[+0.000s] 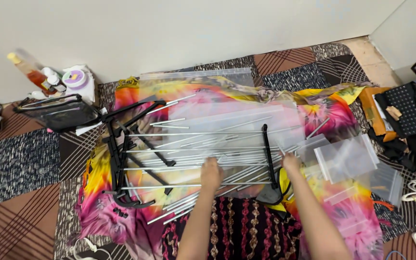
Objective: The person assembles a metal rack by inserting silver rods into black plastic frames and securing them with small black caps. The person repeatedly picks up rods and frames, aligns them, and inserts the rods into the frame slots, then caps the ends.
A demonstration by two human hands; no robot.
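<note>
Both hands, left hand (211, 173) and right hand (290, 162), close on metal rods (193, 150); empty clear zip bags (345, 158) lie right.

The thin rods (193, 149) look like bare metal — smooth, silvery, with a dull sheen. The left hand (211, 174) and right hand (290, 162) rest on them. The frame pieces (121, 159) that carry the rods are black and matt, probably plastic. Under them lies a tie-dye cloth (102, 212), soft and creased, in pink and yellow. The clear bags (345, 156) are thin glossy plastic film — slightly cloudy where they overlap. The patchwork mat (22, 163) is woven fabric, rough and matt. The wall (193, 29) is painted, smooth.
</note>
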